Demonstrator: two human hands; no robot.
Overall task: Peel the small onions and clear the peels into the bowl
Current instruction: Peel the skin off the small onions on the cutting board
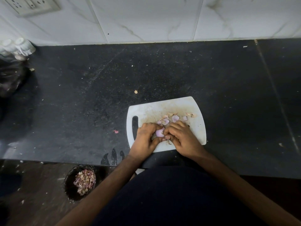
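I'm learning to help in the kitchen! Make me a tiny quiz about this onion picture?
1. True or false: both hands hold the small pale purple onion over the white plastic chopping board.
2. Where is the dark round bowl of peels? A) on the board B) below the black counter's front edge, to the person's left C) by the wall socket
3. Fill in: loose peels lie on the ____.

Key: 1 true, the left hand and right hand both pinch it. 2 B. 3 board.
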